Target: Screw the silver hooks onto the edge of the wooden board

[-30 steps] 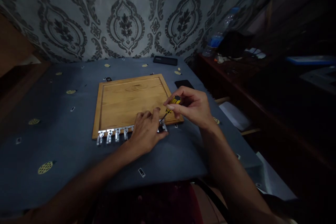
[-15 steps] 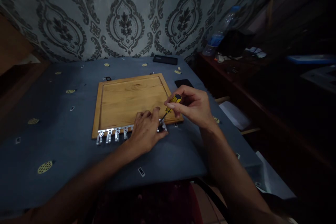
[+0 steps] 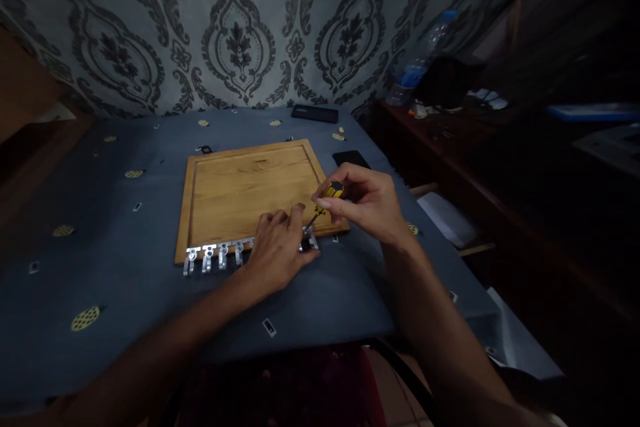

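A wooden board [image 3: 250, 187] with a raised rim lies on the blue patterned tablecloth [image 3: 150, 320]. Along its near edge runs a metal rail with several silver hooks [image 3: 208, 257]. My left hand [image 3: 280, 247] presses on the rail near its right end, its fingers bent over the board's edge and covering part of the hooks. In my right hand [image 3: 363, 203] is a small yellow and black screwdriver [image 3: 332, 191], pinched between thumb and fingers. It leans with its tip down at the rail, just right of my left fingers.
Two dark phones, one by the wall [image 3: 315, 113] and one beyond my right hand [image 3: 351, 159], lie on the cloth. A small black item [image 3: 205, 149] is behind the board. A plastic bottle [image 3: 413, 70] stands on the dark red furniture [image 3: 425, 130] at right.
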`<state>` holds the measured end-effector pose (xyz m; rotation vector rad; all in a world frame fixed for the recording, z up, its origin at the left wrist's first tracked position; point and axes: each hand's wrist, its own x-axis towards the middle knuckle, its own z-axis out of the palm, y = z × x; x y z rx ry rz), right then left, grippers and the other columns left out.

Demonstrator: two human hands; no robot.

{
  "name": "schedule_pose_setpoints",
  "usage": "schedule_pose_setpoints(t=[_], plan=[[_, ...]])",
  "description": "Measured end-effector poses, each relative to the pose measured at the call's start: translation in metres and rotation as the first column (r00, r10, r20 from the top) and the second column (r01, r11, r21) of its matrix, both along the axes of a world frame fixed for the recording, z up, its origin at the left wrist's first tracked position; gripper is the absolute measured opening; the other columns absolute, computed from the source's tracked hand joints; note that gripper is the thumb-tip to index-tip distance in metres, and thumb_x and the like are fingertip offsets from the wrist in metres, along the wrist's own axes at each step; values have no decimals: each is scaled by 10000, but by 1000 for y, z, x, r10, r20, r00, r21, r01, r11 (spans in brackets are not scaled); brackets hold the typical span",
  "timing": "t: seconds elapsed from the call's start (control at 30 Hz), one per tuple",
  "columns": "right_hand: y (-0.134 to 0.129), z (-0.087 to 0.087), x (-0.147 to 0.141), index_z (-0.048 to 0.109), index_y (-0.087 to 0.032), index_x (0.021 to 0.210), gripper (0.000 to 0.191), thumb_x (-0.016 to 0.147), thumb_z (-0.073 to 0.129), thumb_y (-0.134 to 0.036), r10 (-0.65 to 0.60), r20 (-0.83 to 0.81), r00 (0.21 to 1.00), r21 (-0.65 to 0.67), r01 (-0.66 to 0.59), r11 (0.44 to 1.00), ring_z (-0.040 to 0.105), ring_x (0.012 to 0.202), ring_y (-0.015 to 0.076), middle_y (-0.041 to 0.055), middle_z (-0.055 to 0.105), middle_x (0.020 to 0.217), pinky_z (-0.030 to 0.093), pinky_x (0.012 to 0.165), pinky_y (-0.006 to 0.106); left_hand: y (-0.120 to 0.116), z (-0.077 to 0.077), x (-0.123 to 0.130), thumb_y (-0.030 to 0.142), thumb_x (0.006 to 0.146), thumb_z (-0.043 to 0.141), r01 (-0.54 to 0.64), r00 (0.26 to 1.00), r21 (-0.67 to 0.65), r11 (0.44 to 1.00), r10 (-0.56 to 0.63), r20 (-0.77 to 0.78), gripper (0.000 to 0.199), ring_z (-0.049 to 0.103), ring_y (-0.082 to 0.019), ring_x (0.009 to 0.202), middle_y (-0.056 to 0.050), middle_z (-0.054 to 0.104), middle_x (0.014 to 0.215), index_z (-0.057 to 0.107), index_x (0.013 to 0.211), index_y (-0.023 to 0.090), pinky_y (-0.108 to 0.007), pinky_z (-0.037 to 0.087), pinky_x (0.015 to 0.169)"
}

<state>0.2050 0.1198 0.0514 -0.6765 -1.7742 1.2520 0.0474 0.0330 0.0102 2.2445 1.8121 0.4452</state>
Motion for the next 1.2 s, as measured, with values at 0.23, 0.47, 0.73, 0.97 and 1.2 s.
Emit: schedule_pose_setpoints(t=[0.23,0.47,0.73,0.97,1.2], plan=[[0,5,4,748,-160,920,364,799,777,-502,68,35,997,5,-68,998,616,452,90,14,701,707,500,468,219,0,-2,0,376,836,769,8,1000,14,1000,-8,7,696,600,-341,1152,-117,701,1147,355,1344,140,-461,414,956],[1,2,1,732,-161,806,311,718,859,-432,45,-19,999,25,-45,999,599,435,83,2,691,688,497,431,207,1,1,1,385,832,772,4,1000,-14,1000,-4,0,673,608,-329,1128,-106,703,1130,378,1321,143,-460,422,951],[1,1,0,672,-174,752,340,671,894,-419,26,-24,999,3,-26,1000,587,409,93,-34,643,582,470,391,197,1,1,1,383,837,761,-13,1000,-22,1000,13,6,715,599,-331,1154,-113,703,1153,354,1372,139,-465,417,962],[0,3,0,680,-176,849,391,669,889,-453,58,-22,998,-29,-59,998,614,428,97,-9,704,681,508,421,212,1,0,1,388,839,761,-10,1000,-24,1000,10,12,689,602,-327,1142,-100,700,1149,364,1352,159,-462,416,960],[-1,5,2,741,-160,835,317,733,850,-440,45,12,999,4,-45,999,616,437,94,-10,679,629,510,463,212,1,1,1,377,847,749,-9,1000,-27,1000,9,6,661,603,-332,1142,-103,701,1146,360,1337,163,-464,418,946]])
